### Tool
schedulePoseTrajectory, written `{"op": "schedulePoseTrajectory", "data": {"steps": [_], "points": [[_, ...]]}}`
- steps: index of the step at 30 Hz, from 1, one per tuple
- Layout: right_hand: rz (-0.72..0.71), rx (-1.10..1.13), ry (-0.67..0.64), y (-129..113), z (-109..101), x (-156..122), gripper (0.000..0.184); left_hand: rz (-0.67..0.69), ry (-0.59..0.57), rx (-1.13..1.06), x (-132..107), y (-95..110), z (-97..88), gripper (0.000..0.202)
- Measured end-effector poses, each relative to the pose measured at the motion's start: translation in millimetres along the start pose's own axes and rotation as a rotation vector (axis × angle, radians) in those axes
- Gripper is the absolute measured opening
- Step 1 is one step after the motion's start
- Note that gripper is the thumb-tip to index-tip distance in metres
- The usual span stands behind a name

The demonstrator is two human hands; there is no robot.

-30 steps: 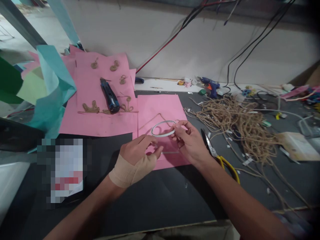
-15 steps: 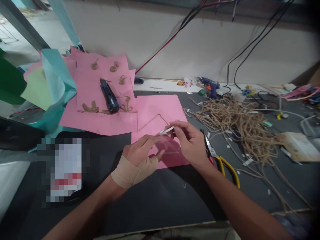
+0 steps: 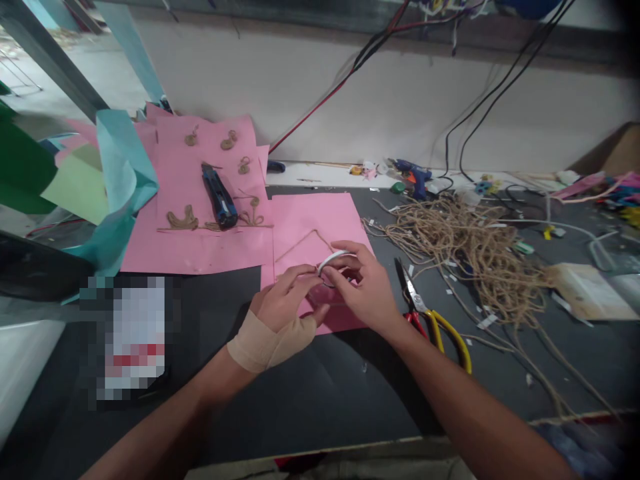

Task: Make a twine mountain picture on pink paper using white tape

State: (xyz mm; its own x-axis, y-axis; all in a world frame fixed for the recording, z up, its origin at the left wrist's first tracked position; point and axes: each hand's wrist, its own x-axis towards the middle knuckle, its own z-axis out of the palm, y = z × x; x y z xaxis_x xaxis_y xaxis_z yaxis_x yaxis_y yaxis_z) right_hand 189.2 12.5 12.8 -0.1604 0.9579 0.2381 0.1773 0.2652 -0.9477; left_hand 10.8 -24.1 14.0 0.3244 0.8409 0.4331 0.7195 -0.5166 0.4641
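Note:
My right hand [image 3: 361, 288] grips a thin white tape ring [image 3: 333, 257] above a pink paper sheet [image 3: 310, 220] that carries a bent length of twine. My left hand [image 3: 284, 305], wrapped in a beige bandage at the wrist, meets the ring's left side with fingertips pinched against it. Both hands hover close together over the sheet's lower part. Part of the ring is hidden behind my fingers.
Yellow-handled scissors [image 3: 430, 313] lie just right of my right hand. A tangle of jute twine [image 3: 465, 247] spreads further right. A blue utility knife [image 3: 219, 197] rests on pink sheets with twine shapes at the back left. A glue gun [image 3: 413, 175] and cables sit by the wall.
The ring was held flat and open, then turned edge-on, and now sits lower between both hands. My left fingers have come up to pinch it.

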Motion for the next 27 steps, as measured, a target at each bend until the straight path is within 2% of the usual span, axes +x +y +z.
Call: {"op": "schedulePoseTrajectory", "data": {"steps": [3,7,12,14,17,22,27], "points": [[0.049,0.057,0.004,-1,0,-2,0.031,0.015,-0.029,-0.039,0,-1,1.6,0.037],[0.082,0.243,-0.016,-5,0,-5,0.028,0.025,-0.093,-0.081,-1,0,2.6,0.033],[0.123,0.331,-0.080,-11,-2,-4,0.035,0.013,-0.109,-0.184,-2,0,4.2,0.048],[0.138,0.252,-0.049,-11,-3,-3,0.037,-0.012,-0.101,-0.201,-2,-2,6.0,0.049],[0.117,0.009,0.003,-11,-4,-4,0.030,-0.035,-0.064,-0.196,-2,-5,8.3,0.040],[-0.123,-0.446,0.012,-10,-8,-7,0.017,-0.051,-0.048,-0.194,-1,-5,7.8,0.041],[-0.292,-0.636,0.022,-10,-11,-7,0.018,-0.068,-0.032,-0.240,0,-4,5.8,0.042]]}}
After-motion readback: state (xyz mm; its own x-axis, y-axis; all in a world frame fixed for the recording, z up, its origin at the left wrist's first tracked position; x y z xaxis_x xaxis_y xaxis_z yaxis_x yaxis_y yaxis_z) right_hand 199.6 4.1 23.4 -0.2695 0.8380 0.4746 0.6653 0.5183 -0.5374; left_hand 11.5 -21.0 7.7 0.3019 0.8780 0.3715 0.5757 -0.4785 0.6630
